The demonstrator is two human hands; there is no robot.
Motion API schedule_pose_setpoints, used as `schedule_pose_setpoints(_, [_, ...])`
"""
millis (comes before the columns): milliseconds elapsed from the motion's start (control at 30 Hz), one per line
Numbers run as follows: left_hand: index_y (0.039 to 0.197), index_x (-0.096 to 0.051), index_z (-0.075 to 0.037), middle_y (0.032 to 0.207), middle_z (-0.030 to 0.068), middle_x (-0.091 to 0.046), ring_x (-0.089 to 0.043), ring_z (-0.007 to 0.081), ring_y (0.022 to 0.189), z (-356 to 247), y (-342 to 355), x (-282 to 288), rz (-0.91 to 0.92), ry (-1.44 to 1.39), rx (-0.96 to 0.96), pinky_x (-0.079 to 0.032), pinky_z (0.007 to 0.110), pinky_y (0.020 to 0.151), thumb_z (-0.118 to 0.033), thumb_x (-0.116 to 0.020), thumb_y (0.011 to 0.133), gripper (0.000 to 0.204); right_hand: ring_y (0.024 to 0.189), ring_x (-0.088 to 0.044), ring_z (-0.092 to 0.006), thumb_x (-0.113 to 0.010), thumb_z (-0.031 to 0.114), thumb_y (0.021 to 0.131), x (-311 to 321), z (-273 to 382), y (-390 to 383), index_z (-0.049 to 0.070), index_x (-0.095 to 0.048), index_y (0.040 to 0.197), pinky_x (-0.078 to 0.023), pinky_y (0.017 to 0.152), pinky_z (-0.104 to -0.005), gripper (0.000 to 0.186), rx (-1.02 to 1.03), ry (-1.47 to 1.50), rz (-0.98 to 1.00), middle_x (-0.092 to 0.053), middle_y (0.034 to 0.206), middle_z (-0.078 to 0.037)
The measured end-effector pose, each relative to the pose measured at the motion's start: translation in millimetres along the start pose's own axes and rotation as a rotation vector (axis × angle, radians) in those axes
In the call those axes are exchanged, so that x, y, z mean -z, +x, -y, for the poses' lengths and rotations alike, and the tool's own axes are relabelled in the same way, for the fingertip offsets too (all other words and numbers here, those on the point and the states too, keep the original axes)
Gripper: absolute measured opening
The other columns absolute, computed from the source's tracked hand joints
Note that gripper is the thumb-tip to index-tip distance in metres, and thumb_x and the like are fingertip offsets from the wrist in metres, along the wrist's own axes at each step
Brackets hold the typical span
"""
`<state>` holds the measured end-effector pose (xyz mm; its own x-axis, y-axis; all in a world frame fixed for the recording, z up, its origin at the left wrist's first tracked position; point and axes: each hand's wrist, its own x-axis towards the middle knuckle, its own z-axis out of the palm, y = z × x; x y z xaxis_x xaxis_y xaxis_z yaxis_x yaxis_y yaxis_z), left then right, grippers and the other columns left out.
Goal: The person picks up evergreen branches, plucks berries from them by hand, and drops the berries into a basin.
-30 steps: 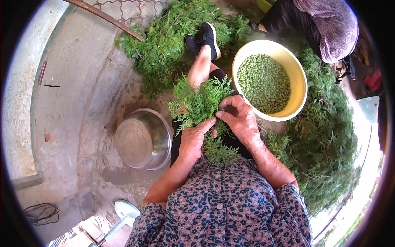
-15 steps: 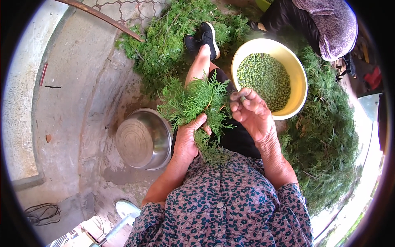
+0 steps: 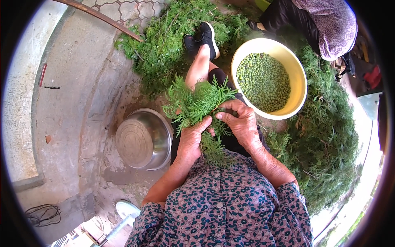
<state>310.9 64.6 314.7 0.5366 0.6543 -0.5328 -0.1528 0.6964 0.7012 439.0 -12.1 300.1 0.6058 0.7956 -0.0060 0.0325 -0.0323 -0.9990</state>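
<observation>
A leafy green cypress sprig [image 3: 193, 103] hangs over my lap, its flat, scaly foliage spreading up and down. My left hand [image 3: 191, 140] is closed round its stem, thumb on top. At the sprig's right side, my right hand [image 3: 242, 125] has thumb and forefinger pinched against the foliage; whatever sits between those fingertips is hidden. Just beyond that hand stands a yellow basin [image 3: 299, 82] holding a deep layer of small round green cones [image 3: 263, 80].
An upturned metal pot [image 3: 138, 138] is on the ground at my left. Cut cypress branches [image 3: 325, 144] lie heaped on the right, with another pile [image 3: 164, 45] ahead around my shoes [image 3: 207, 39]. Another person [image 3: 325, 24] sits at the far right. A wooden pole [image 3: 98, 18] lies far left.
My right hand has moved left and down from near the basin's rim, where it pinched a small green bit, to the sprig. The sprig has shifted slightly right in my left hand.
</observation>
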Motion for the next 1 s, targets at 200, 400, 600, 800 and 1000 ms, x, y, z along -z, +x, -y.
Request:
schedule_pose_setpoints(200, [0.104,-0.056,-0.006,0.087,0.0027,-0.058,-0.052,0.0124,0.063,1.0,-4.1,-3.0,-0.012,0.005,0.045,-0.046,0.026,0.052,-0.007,-0.067,0.078,0.029,0.064,-0.051,-0.0075,-0.066,0.005,0.079,7.6,12.8,3.8,-0.001,-0.060,0.086,-0.042,0.059,-0.0207,0.011,-0.320,0.186,0.043,-0.058,0.072,0.000])
schedule_pose_setpoints(400, [0.107,-0.056,-0.006,0.088,0.0012,-0.059,-0.053,0.0115,0.066,0.9,-3.6,-5.4,-0.024,-0.091,0.099,-0.046,0.024,0.054,-0.008,-0.068,0.078,0.031,0.046,-0.035,-0.0039,-0.062,0.014,0.085,17.2,11.7,6.1,0.000,-0.057,0.093,-0.026,0.039,-0.0184,0.017,-0.490,0.466,0.118,-0.048,0.064,0.003])
schedule_pose_setpoints(600, [0.097,-0.055,-0.003,0.059,-0.0001,-0.053,-0.050,0.0133,0.051,-9.4,-0.2,13.2,-0.019,-0.148,0.144,-0.044,0.029,0.054,-0.022,-0.062,0.084,0.024,0.044,-0.036,-0.0076,-0.054,0.032,0.089,53.1,7.7,23.0,0.008,-0.057,0.081,-0.027,0.040,-0.0212,0.026,-0.382,0.454,-0.023,-0.048,0.056,0.002])
schedule_pose_setpoints(800, [0.095,-0.057,-0.005,0.045,-0.0056,-0.046,-0.043,0.0079,0.041,-7.2,10.3,39.1,0.546,-0.448,0.095,-0.036,0.026,0.053,-0.041,-0.048,0.089,0.037,0.090,-0.057,-0.0180,-0.063,0.003,0.079,136.1,-53.9,56.7,0.002,-0.059,0.101,-0.051,0.077,-0.0253,0.022,-0.229,0.644,-0.344,-0.056,0.097,-0.015])
schedule_pose_setpoints(1000, [0.098,-0.053,-0.005,0.051,0.0000,-0.050,-0.045,0.0146,0.042,-10.0,9.0,38.4,0.341,-0.454,0.085,-0.037,0.031,0.045,-0.042,-0.057,0.084,0.040,0.105,-0.054,-0.0245,-0.053,0.011,0.081,180.2,-64.3,47.0,0.002,-0.049,0.125,-0.045,0.089,-0.0342,0.045,-0.169,-0.205,-0.640,-0.053,0.123,-0.015])
